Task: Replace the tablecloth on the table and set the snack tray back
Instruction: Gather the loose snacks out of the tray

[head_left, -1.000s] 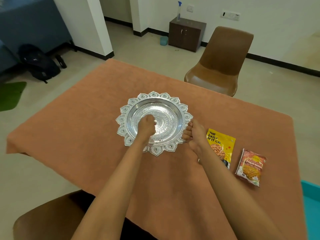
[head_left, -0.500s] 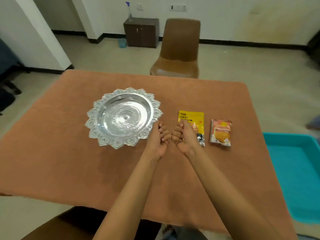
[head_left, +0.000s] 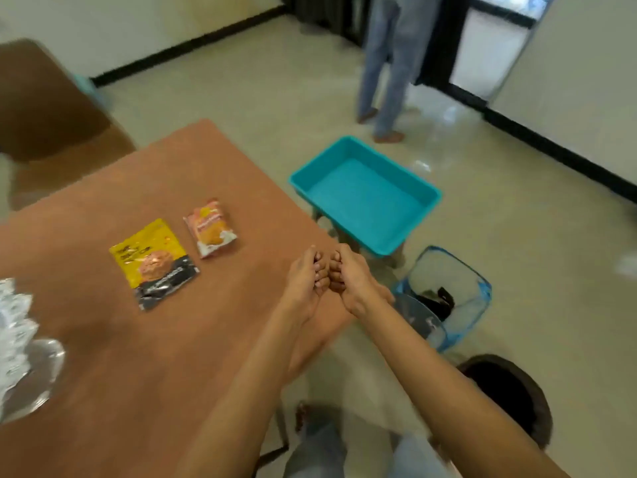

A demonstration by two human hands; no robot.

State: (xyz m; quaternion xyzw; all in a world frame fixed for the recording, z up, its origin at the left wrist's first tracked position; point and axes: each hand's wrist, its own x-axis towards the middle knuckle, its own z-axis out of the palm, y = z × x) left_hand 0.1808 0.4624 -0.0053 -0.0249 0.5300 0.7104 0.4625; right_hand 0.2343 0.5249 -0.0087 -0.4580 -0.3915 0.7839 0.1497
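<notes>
An orange-brown tablecloth (head_left: 138, 357) covers the table. The silver snack tray (head_left: 17, 339) lies on it, cut off by the left edge of the view. A yellow and black nut packet (head_left: 151, 260) and a smaller orange snack packet (head_left: 210, 227) lie side by side on the cloth, outside the tray. My left hand (head_left: 306, 281) and my right hand (head_left: 351, 281) hover together over the table's right edge. Their fingers are curled, the knuckles touch, and neither holds anything. Both are well to the right of the packets.
A teal plastic tub (head_left: 365, 194) stands on a low stand just past the table's right edge. A blue-lined waste basket (head_left: 448, 294) is beside it. A person in jeans (head_left: 386, 63) stands further back. A brown chair (head_left: 51, 108) is far left, a dark seat (head_left: 510, 395) lower right.
My view has swung right, off the tray. My left hand has left the tray's bowl, and both hands have moved right together, past the packets to the table's edge.
</notes>
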